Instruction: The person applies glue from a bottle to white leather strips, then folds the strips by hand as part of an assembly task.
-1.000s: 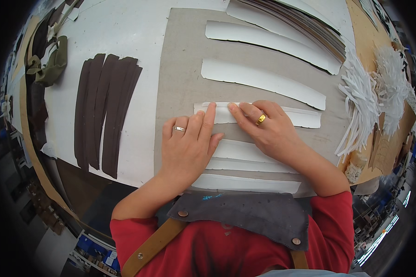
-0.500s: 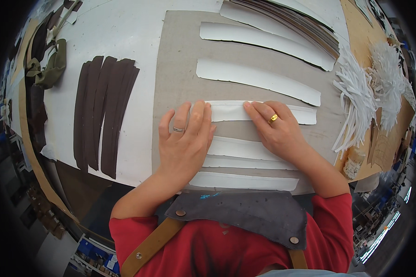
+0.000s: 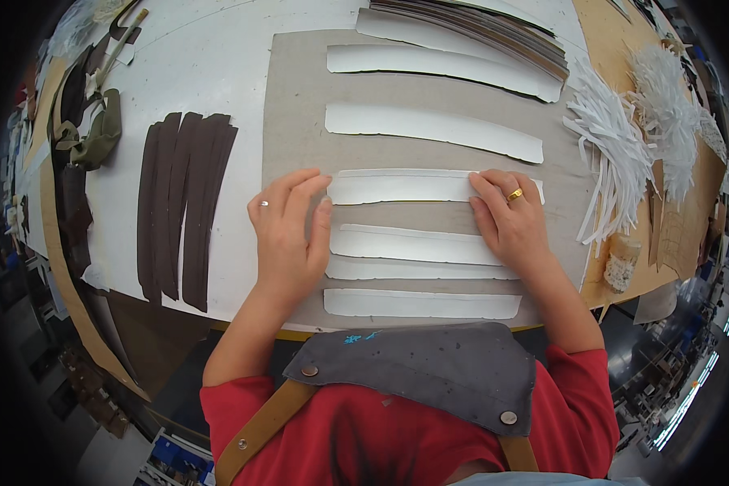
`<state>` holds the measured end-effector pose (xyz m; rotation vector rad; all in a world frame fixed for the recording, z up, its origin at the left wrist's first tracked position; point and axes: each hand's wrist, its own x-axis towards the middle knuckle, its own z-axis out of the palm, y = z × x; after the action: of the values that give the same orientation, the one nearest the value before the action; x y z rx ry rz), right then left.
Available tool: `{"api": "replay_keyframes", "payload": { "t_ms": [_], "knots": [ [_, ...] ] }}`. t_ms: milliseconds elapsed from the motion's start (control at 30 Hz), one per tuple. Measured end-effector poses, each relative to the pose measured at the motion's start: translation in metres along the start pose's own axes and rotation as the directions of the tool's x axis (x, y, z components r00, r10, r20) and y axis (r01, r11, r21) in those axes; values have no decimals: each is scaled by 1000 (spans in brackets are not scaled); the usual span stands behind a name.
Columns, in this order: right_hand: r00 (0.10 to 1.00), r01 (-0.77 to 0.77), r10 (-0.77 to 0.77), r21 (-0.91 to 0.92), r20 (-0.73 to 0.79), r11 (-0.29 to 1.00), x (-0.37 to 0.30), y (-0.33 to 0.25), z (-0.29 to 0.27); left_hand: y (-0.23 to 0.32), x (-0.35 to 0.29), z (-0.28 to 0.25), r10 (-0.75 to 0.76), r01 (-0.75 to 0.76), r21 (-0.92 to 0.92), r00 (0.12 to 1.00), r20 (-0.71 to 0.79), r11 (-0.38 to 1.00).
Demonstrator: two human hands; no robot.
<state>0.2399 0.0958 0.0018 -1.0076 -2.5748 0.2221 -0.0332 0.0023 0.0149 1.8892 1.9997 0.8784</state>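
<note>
A long white strip (image 3: 405, 188) with a narrow fold along its far edge lies crosswise in front of me, on a grey-beige sheet (image 3: 296, 113). By its left end is my left hand (image 3: 290, 235), open, index fingertip and thumb apart at the strip's end. My right hand (image 3: 512, 217) rests over the right part of the strip. Its index fingertip is on the folded edge and its thumb lies lower on the strip, spread from the index. More white strips lie nearer me, such as a folded-edge strip (image 3: 413, 245) and the nearest strip (image 3: 421, 304). Farther off lies a wider white strip (image 3: 433, 134).
Dark brown strips (image 3: 194, 211) lie side by side at the left. A stack of strips (image 3: 478, 36) sits at the far right. Beyond my right hand are a bundle of thin white ribbons (image 3: 607, 154) and a clear jar (image 3: 621, 263). Olive fabric (image 3: 99, 138) lies far left.
My hands have moved apart along the strip, the left one leftward off its surface, the right one toward the right end. More of the folded edge shows between them. The view has shifted slightly.
</note>
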Motion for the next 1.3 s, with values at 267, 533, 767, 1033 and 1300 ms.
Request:
{"api": "replay_keyframes", "payload": {
  "t_ms": [267, 533, 767, 1033, 1300],
  "knots": [
    [1000, 1, -1, -9, -12, 1000, -4, -3, -2, 0, -3, 3, 84, -87, 129, 996, 27, 988],
    [998, -68, 68, -1, -6, 998, -13, -3, -5, 0, 0, 12, 317, -347, 224, 935, 160, 911],
    [997, -73, 74, 186, -1, 980, -28, -8, -13, -1, 0, 5, 329, -382, 250, 916, 229, 889],
    [999, 35, -39, 424, 1, 905, 23, -29, 1, 0, -2, 15, 264, -281, 115, 955, 138, 953],
    [978, 115, -187, 517, 89, 848, 79, -49, 49, -6, -5, 15, 304, -319, 144, 945, 119, 937]
  ]
}}
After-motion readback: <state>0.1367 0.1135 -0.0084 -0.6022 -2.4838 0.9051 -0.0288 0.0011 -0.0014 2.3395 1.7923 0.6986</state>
